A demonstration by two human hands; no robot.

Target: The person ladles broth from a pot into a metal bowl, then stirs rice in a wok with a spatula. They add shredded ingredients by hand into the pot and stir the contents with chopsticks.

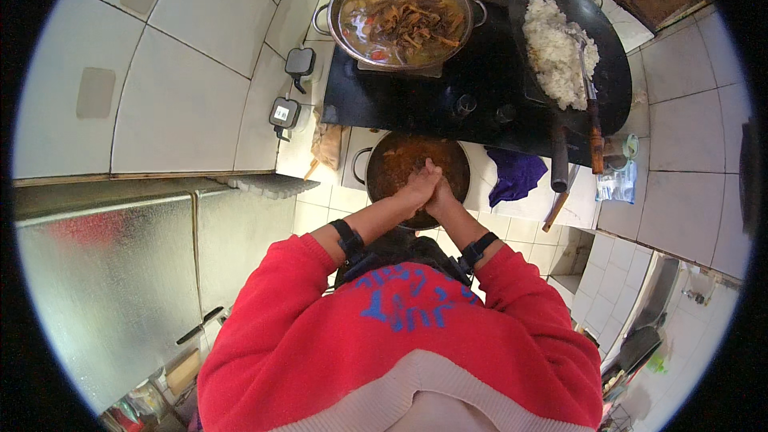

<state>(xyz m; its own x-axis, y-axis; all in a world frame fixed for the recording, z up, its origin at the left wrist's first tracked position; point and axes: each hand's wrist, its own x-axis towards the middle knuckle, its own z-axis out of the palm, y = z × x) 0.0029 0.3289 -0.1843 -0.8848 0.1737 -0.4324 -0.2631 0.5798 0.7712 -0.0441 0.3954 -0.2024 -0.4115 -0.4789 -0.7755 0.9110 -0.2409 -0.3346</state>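
My left hand (pixel 420 187) and my right hand (pixel 443 197) are pressed together, palms facing and fingers overlapping. They are above a dark round pot (pixel 371 175) at the counter's front edge and cover part of its mouth. Reddish-brown contents (pixel 399 153) show inside it, with paler bits near the far side. Whether anything is held between my palms is hidden. A loop handle (pixel 359 166) sticks out on the pot's left.
A black cooktop (pixel 414 99) lies ahead, bearing a wide steel pot (pixel 396 60) of stew and a wok (pixel 615 84) of rice with a wooden-handled spatula (pixel 595 138). A purple cloth (pixel 513 174) and a wooden-handled tool (pixel 558 207) lie at right, a tan cloth (pixel 327 144) at left.
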